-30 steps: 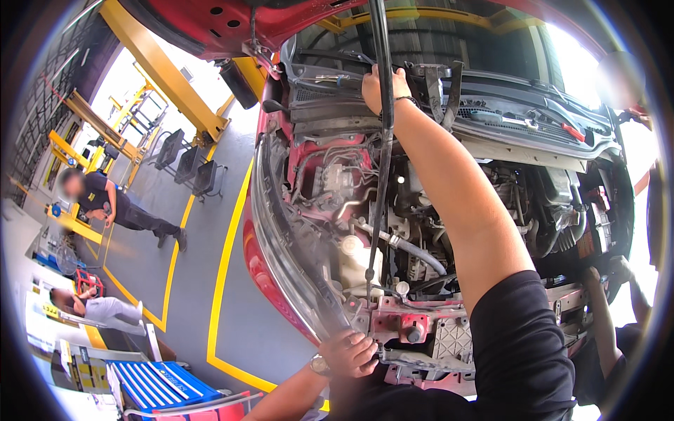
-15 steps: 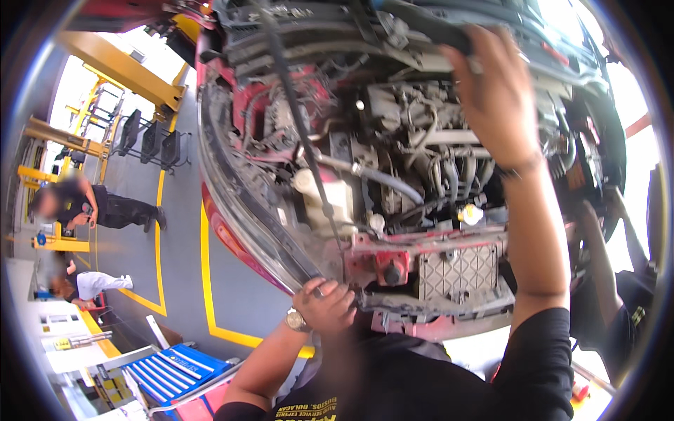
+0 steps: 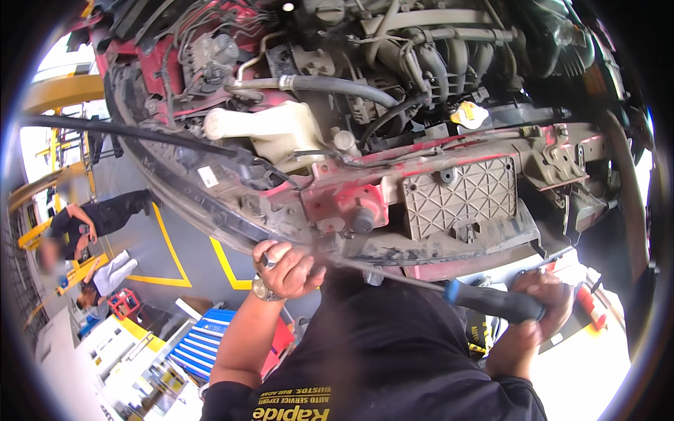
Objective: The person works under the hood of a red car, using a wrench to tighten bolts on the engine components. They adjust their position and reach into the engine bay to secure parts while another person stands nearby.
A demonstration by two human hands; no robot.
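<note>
My right hand [image 3: 544,305] is wrapped round the black and blue handle of a long screwdriver [image 3: 491,300], at the lower right in front of the car. The thin shaft points left toward my left hand [image 3: 289,272], its tip close to those fingers. My left hand is closed beside the car's front left corner; a small metallic piece shows at its fingers, and I cannot make out what it grips. Beyond both hands lies the open engine bay, with a whitish plastic reservoir [image 3: 284,133], a ribbed plastic panel [image 3: 460,198] and the red front crossmember [image 3: 414,158].
A black rod [image 3: 133,130] slants across the left fender. A yellow cap [image 3: 469,114] sits behind the crossmember. Two people [image 3: 95,217] are on the left by yellow lift parts. A blue striped surface [image 3: 205,344] stands lower left, and a red cylinder [image 3: 591,309] lies at right.
My right hand has come down from the top of the engine bay to the lower right, bringing the screwdriver. The black rod has swung leftward in view. My left hand stays closed near the fender.
</note>
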